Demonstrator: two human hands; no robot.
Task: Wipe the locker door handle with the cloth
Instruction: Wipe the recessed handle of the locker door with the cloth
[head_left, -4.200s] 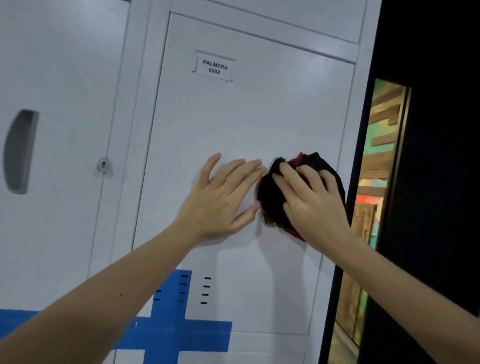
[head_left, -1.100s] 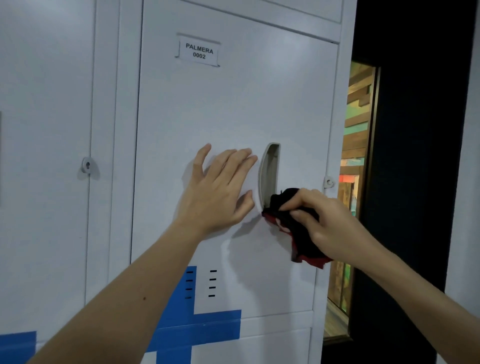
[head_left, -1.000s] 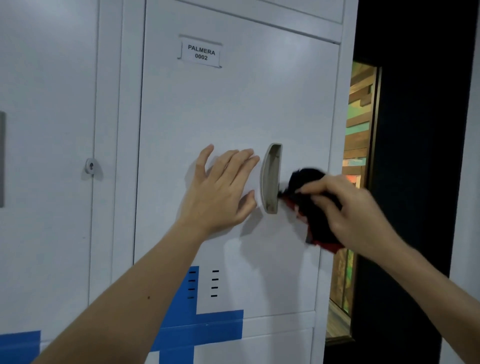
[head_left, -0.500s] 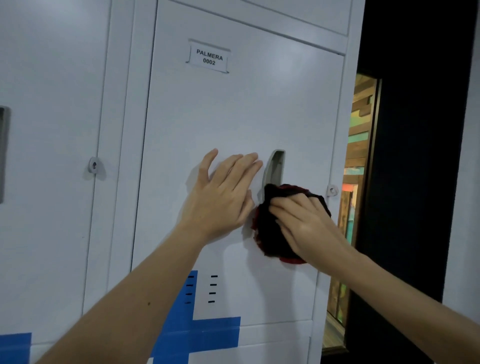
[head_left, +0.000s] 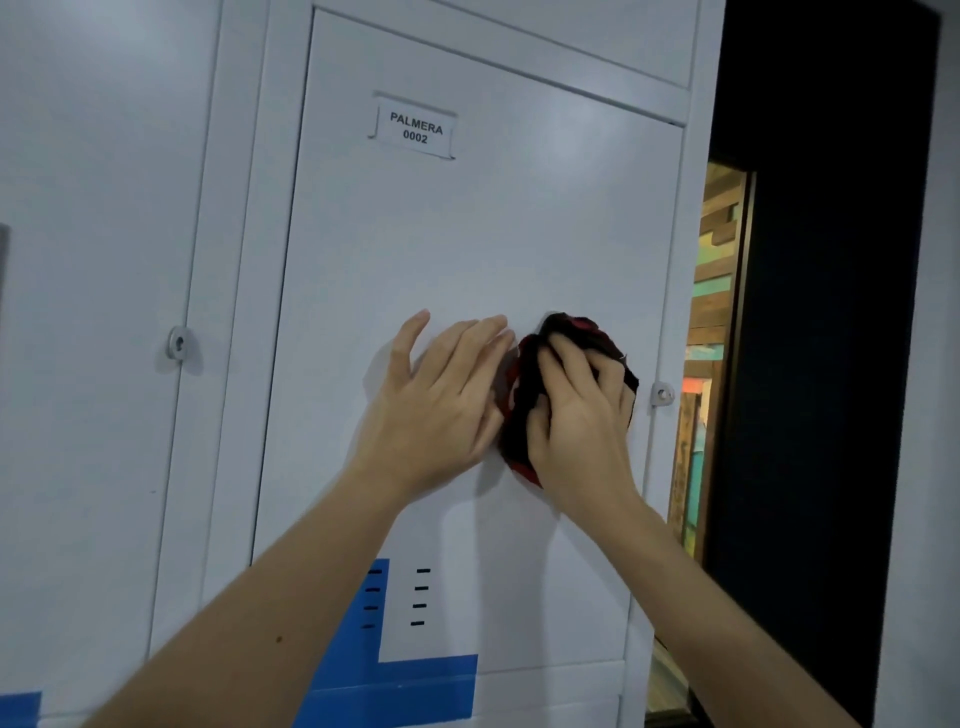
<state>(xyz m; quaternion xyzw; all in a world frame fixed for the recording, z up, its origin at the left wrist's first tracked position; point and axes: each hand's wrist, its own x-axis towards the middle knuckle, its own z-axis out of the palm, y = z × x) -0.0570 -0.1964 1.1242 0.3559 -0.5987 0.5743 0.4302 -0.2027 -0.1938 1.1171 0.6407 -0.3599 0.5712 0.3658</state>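
Locker door handle was out of sight, covered by the cloth (head_left: 522, 400). The cloth sat bunched against the right half of the locker door (head_left: 467, 234) at mid height, at 9 o'clock from a small padlock hasp (head_left: 662, 394).

Right hand (head_left: 576, 415) was clamped on the cloth, fingers curled over the wad and pushing it into the door. Left hand (head_left: 441, 400) lay flat at 9 o'clock of the cloth, fingers straight and close together, palm on the panel, holding nothing. The two hands sat side by side, nearly touching.

Progress, as I read it: wiping was under way, with the cloth on the spot and under pressure. How much of the handle had been gone over I couldn't tell, since none of it showed. Left to do, I'd judge: finish the passes and lift the cloth away.

Materials:
- **Cloth:** soft and crumpled, near-black with red patches along its left and lower edges.
- **Door:** smooth painted sheet metal, pale grey-white with a faint sheen, a flat panel set in a raised frame.
- **Label plate (head_left: 415, 130):** at 12 o'clock from the hands, small and rectangular, printed PALMERA 0002.
- **Vent slots (head_left: 421, 596):** at 6 o'clock, short black dashes in two columns.
- **Blue band (head_left: 395, 680):** painted beneath the slots.
- **Hasp:** rounded metal tab with a hole.
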